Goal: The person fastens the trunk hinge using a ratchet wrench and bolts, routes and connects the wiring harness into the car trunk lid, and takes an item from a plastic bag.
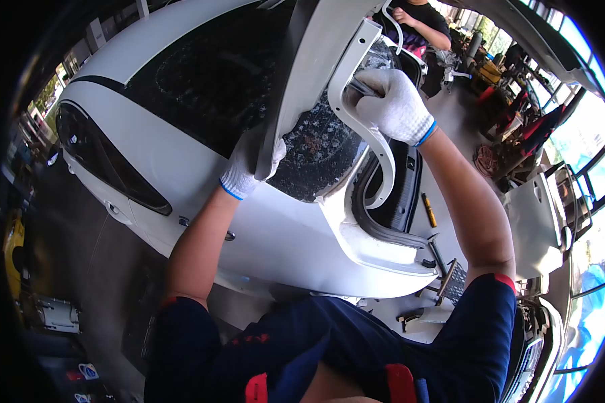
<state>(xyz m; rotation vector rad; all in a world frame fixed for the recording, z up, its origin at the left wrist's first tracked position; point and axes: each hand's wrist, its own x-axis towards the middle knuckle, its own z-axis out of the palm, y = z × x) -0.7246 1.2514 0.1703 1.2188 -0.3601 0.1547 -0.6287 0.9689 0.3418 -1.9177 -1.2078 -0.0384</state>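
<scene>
A white car (269, 221) stands before me with its trunk opening (390, 201) on the right. Its trunk lid (301, 74) is raised and tilted over the dusty rear window (323, 148). My left hand (244, 168), in a white glove, is closed around the lid's lower edge; the lid hides some of its fingers. A curved white hinge arm (386, 164) runs from the lid down into the opening. Beside the arm's upper part, my gloved right hand (400, 107) is closed on a dark, slim thing that I cannot make out.
Another person (420, 27) stands beyond the lid at the top. A yellow-handled tool (429, 209) lies near the trunk opening's right side. On the right stands a white car door (534, 221). Car parts crowd the workshop's right side.
</scene>
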